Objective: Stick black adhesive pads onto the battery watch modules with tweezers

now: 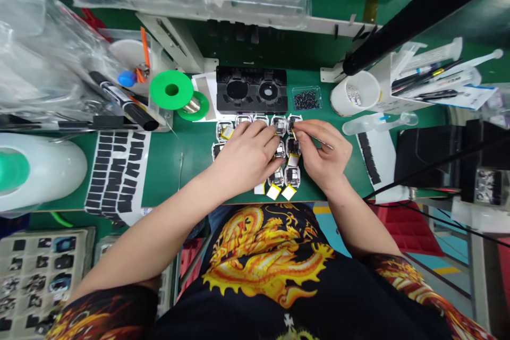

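Several small white-framed electronic units (292,176), like smartwatch bodies, sit close together in rows on the green mat, some with yellow-edged silver battery packs (273,192) hanging off them. My left hand (251,154) lies palm down across the middle of the group, fingers stretched out and resting over the units, hiding several of them. In my right hand (324,151) a thin metal tool, which looks like tweezers (324,144), is pinched between thumb and fingers. Its tip is near the unit at the upper right (294,121); exactly what it touches is too small to tell.
Behind the units stand a black fixture (252,90) and a clear tray of tiny black parts (306,99). A green solder spool (172,90) and a sheet of black strips (118,172) are leftward. A white cup (354,93) and a plastic dropper (378,122) are rightward.
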The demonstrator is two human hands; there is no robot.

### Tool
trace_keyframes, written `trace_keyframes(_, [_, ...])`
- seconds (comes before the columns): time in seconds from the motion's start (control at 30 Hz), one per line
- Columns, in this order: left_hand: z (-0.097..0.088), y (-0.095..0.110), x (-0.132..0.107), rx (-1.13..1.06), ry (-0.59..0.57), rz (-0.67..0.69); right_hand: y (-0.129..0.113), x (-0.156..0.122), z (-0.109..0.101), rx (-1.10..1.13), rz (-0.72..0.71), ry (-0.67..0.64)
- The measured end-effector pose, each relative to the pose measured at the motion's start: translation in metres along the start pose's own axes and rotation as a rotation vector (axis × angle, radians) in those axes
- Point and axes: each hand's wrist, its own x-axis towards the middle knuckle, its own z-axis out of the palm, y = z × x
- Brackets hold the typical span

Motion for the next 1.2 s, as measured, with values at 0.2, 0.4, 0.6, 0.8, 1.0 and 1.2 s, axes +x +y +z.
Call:
trace_keyframes(0.2, [0.0010,-0.0013,0.0001,-0.010,-0.012,-0.004,0.0018,0.0047,-0.0020,0.003,0.007,0.113])
trace_keyframes(0.4, [0.0015,-0.0016,-0.0032,-0.022,0.003,-0.001,0.0035,0.0022,-0.0052,0.057,-0.056,-0.032])
trace_keyframes(0.6, [-0.0003,-0.0005,-0.0036,-0.019,0.002,0.009,0.0040,0.0005,-0.0039,0.016,-0.080,-0.105])
trace_keyframes(0.8, [0.0015,-0.0014,-0.0042,-0.010,0.012,0.012,0.0072,0.0009,0.0005,0.001,-0.107,-0.115])
trace_keyframes(1.0, [-0.0009,-0.0007,-0.0031,-0.004,-0.021,0.008,0.0077,0.0010,-0.0027,-0.002,-0.126,-0.122])
trace_keyframes(1.2, [-0.0043,0.0002,-0.0006,0.010,-0.056,0.005,0.0062,0.0030,-0.0029,-0.017,-0.109,-0.097])
